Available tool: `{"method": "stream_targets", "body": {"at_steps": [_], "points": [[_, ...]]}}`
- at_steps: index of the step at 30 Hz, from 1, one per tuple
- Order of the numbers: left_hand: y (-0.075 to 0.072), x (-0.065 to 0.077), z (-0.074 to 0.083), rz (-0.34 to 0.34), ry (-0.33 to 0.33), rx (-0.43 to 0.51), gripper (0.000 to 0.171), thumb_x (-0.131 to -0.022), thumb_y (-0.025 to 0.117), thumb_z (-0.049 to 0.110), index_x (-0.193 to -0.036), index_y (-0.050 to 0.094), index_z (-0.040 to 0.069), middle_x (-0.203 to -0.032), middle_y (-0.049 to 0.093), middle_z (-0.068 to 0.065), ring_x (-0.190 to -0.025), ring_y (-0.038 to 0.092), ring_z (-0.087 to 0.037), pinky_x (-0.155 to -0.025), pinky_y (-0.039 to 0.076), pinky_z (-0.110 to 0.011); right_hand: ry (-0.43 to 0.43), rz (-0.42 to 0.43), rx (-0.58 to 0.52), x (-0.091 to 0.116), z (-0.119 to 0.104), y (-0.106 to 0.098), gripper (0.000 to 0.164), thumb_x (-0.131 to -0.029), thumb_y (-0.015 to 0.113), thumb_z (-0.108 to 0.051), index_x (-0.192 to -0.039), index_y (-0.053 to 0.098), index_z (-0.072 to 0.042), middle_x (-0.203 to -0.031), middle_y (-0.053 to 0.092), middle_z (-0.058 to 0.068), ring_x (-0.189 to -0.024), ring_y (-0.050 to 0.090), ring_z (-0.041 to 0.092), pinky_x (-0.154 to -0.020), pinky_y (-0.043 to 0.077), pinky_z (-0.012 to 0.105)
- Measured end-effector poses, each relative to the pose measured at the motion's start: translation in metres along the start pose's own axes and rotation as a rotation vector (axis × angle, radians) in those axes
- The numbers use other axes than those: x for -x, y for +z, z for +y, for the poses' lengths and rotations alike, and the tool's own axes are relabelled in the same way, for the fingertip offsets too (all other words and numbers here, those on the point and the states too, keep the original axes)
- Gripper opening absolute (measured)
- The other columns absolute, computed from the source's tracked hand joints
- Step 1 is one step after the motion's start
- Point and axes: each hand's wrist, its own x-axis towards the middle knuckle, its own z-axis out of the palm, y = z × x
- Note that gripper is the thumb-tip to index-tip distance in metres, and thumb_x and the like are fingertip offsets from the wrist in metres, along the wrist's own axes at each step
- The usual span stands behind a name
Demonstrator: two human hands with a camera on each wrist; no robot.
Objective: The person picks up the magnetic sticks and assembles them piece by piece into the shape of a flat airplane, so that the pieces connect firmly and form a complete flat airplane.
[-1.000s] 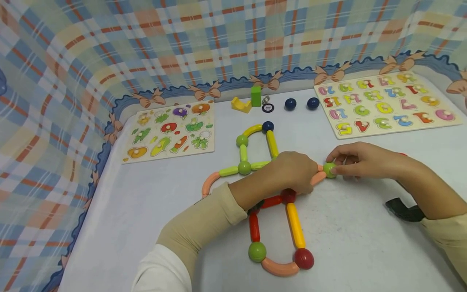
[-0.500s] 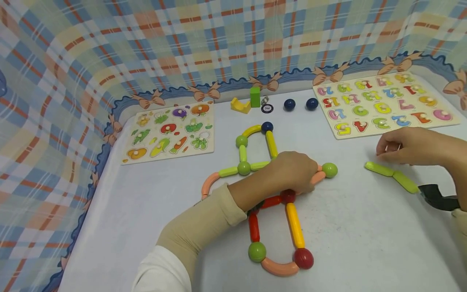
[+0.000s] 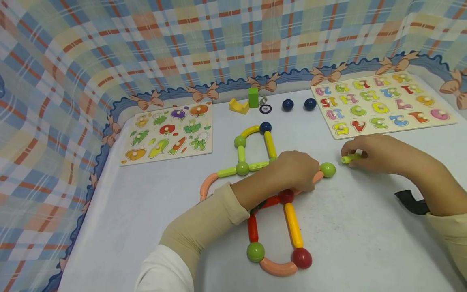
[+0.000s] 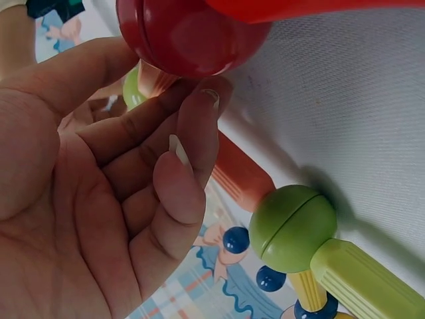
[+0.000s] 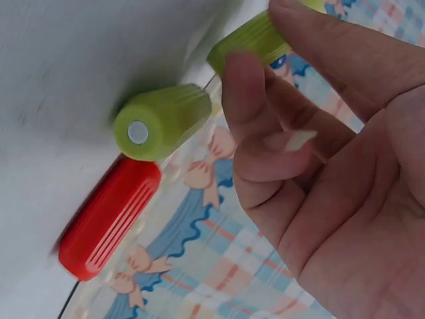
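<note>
The left hand (image 3: 297, 170) rests curled over the orange rod (image 3: 318, 177) of the stick figure (image 3: 255, 174) on the table (image 3: 346, 227), holding it down. The right hand (image 3: 372, 154) pinches a green rod (image 3: 348, 158) just right of the green ball (image 3: 328, 169).

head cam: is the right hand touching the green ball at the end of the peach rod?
No: the right hand grips a lime rod, apart from the green ball.

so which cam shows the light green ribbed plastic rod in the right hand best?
Right wrist: the light green ribbed plastic rod fills the frame top, pinched by the right hand, ridges clear. Head view shows only its tip poking from the fingers. Left wrist view does not show it.
</note>
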Motion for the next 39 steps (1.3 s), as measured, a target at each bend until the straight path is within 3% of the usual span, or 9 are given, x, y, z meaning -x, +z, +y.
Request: {"method": "stream_targets", "body": {"at_steps": [3, 7, 16, 18, 21, 24, 27, 32, 39], "points": [[0.0, -0.001, 0.0, -0.002, 0.006, 0.003, 0.026, -0.083, 0.06, 0.043, -0.1, 0.053, 0.024, -0.079, 0.056, 0.005, -0.069, 0.053, -0.012, -0.056, 0.041, -0.023, -0.017, 0.045, 0.035, -0.002, -0.012, 0.003, 0.028, -0.076, 0.073, -0.014, -0.101, 0.065, -0.021, -0.095, 0.062, -0.006, -0.083, 0.055, 0.013, -0.075, 0.046, 0.04], [0.0, -0.001, 0.0, -0.01, 0.009, 0.007, 0.026, -0.083, 0.06, 0.044, -0.099, 0.054, 0.024, -0.078, 0.056, 0.005, -0.068, 0.053, -0.012, -0.056, 0.041, -0.022, -0.064, 0.124, 0.095, -0.002, -0.024, 0.007, 0.03, -0.073, 0.074, -0.009, -0.099, 0.066, -0.022, -0.095, 0.061, -0.005, -0.086, 0.057, 0.015, -0.076, 0.046, 0.041], [0.0, -0.001, 0.0, -0.013, 0.021, 0.009, 0.026, -0.083, 0.061, 0.043, -0.098, 0.054, 0.023, -0.078, 0.056, 0.005, -0.068, 0.054, -0.012, -0.056, 0.041, -0.022, -0.166, 0.203, 0.139, -0.005, -0.025, 0.011, 0.033, -0.068, 0.077, -0.003, -0.093, 0.068, -0.021, -0.1, 0.058, -0.002, -0.09, 0.056, 0.019, -0.075, 0.047, 0.04], [0.001, -0.001, 0.0, -0.012, 0.02, 0.01, 0.025, -0.083, 0.06, 0.043, -0.096, 0.053, 0.023, -0.077, 0.056, 0.005, -0.067, 0.054, -0.012, -0.056, 0.041, -0.022, -0.124, 0.186, 0.125, -0.004, -0.023, 0.008, 0.034, -0.069, 0.076, -0.004, -0.097, 0.067, -0.021, -0.104, 0.057, 0.001, -0.092, 0.056, 0.021, -0.076, 0.046, 0.043], [0.002, -0.001, 0.0, -0.011, 0.016, 0.015, 0.025, -0.083, 0.06, 0.043, -0.096, 0.053, 0.023, -0.076, 0.056, 0.005, -0.064, 0.055, -0.012, -0.054, 0.041, -0.022, 0.026, 0.146, 0.109, 0.001, -0.014, -0.002, 0.033, -0.071, 0.074, -0.007, -0.102, 0.065, -0.016, -0.108, 0.056, 0.008, -0.086, 0.056, 0.024, -0.07, 0.046, 0.044], [0.003, -0.001, 0.0, -0.013, 0.012, 0.02, 0.025, -0.083, 0.06, 0.043, -0.097, 0.053, 0.023, -0.075, 0.056, 0.005, -0.062, 0.055, -0.012, -0.053, 0.041, -0.022, 0.189, 0.068, 0.117, 0.007, 0.003, -0.009, 0.032, -0.071, 0.075, -0.015, -0.1, 0.063, -0.009, -0.095, 0.058, 0.01, -0.075, 0.053, 0.023, -0.062, 0.045, 0.044], [0.004, 0.0, 0.0, -0.013, 0.01, 0.018, 0.025, -0.083, 0.06, 0.043, -0.097, 0.054, 0.023, -0.075, 0.056, 0.004, -0.061, 0.055, -0.012, -0.053, 0.041, -0.022, 0.259, -0.057, 0.114, 0.01, 0.017, -0.009, 0.028, -0.071, 0.076, -0.024, -0.089, 0.063, -0.007, -0.077, 0.055, 0.005, -0.067, 0.049, 0.021, -0.058, 0.041, 0.039], [0.004, 0.0, 0.0, -0.012, -0.002, 0.021, 0.024, -0.083, 0.06, 0.043, -0.095, 0.054, 0.022, -0.074, 0.056, 0.004, -0.06, 0.055, -0.012, -0.053, 0.041, -0.022, 0.206, -0.159, 0.063, 0.01, 0.02, -0.003, 0.019, -0.07, 0.076, -0.022, -0.08, 0.063, -0.014, -0.068, 0.049, -0.001, -0.063, 0.044, 0.017, -0.056, 0.037, 0.033], [0.006, -0.001, -0.001, -0.015, -0.002, 0.021, 0.023, -0.084, 0.059, 0.043, -0.093, 0.054, 0.022, -0.071, 0.057, 0.005, -0.057, 0.056, -0.011, -0.052, 0.041, -0.022, 0.043, -0.241, -0.043, 0.009, -0.003, -0.003, 0.02, -0.069, 0.077, -0.027, -0.082, 0.062, -0.023, -0.069, 0.051, -0.006, -0.066, 0.046, 0.013, -0.058, 0.039, 0.028]]}}
